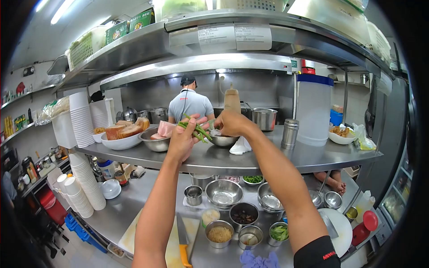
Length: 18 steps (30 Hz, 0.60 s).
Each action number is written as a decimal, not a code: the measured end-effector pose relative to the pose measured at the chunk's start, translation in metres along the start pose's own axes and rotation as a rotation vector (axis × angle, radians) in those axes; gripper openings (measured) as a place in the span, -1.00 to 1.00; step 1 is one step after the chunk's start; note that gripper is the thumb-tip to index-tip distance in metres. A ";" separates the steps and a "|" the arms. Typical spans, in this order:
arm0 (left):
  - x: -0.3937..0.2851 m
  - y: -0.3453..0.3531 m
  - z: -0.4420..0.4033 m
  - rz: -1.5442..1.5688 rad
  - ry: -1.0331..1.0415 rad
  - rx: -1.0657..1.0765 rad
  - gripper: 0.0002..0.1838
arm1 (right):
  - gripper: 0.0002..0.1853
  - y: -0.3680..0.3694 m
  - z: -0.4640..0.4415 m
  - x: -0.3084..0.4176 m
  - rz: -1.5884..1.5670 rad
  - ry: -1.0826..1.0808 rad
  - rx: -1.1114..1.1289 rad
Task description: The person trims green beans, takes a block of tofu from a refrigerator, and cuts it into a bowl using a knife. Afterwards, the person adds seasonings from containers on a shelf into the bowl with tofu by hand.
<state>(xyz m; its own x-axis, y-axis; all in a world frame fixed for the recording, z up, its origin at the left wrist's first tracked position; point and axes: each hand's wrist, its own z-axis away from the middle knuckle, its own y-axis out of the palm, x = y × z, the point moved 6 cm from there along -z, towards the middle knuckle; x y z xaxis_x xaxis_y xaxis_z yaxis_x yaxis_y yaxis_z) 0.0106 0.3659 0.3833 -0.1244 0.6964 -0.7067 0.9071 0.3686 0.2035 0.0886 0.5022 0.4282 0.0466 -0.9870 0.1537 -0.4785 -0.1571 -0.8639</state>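
My left hand (pixel 184 139), palm up above the raised steel shelf, has several green beans (pixel 199 132) held under its thumb, with the other fingers stretched out. To its right, my right hand (pixel 235 123) reaches down over a small metal bowl (pixel 223 140). Its fingers are closed around something pale and partly see-through that I cannot make out. A crumpled white cloth (pixel 241 146) lies beside that bowl. Left of my left hand stands a metal bowl (pixel 154 142) with pink raw meat (pixel 166 129).
Below are a knife (pixel 182 241) on a cutting board (pixel 192 223), ingredient bowls (pixel 219 241) and a purple cloth (pixel 259 259). The shelf holds a white bowl (pixel 120 142) of meat, a steel shaker (pixel 290 134) and a large container (pixel 313 116). A person (pixel 191 100) stands beyond, back turned.
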 end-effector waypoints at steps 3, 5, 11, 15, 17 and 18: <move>0.001 -0.001 -0.001 -0.023 0.001 0.009 -0.49 | -0.85 -0.002 -0.001 -0.001 -0.001 -0.007 -0.030; 0.002 -0.001 -0.001 -0.016 -0.004 -0.004 -0.49 | -0.87 -0.004 -0.001 0.000 0.009 -0.024 -0.050; -0.002 -0.001 0.002 -0.008 0.005 -0.020 -0.49 | -0.84 -0.020 -0.001 -0.008 -0.100 0.045 -0.204; -0.002 -0.001 0.002 -0.021 -0.005 -0.041 -0.48 | -0.85 -0.027 0.000 -0.022 -0.303 0.151 -0.257; -0.003 0.002 0.002 -0.029 -0.009 -0.032 -0.49 | -0.82 -0.028 -0.002 -0.026 -0.416 0.151 -0.267; -0.005 0.003 0.002 -0.042 -0.015 -0.029 -0.51 | -0.82 -0.031 -0.002 -0.027 -0.411 0.149 -0.272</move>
<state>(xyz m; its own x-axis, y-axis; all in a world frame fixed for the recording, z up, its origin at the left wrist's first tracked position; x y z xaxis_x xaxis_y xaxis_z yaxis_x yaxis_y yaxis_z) 0.0153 0.3625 0.3856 -0.1559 0.6711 -0.7248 0.8891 0.4150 0.1930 0.0999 0.5337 0.4519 0.1622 -0.8271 0.5382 -0.6585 -0.4969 -0.5652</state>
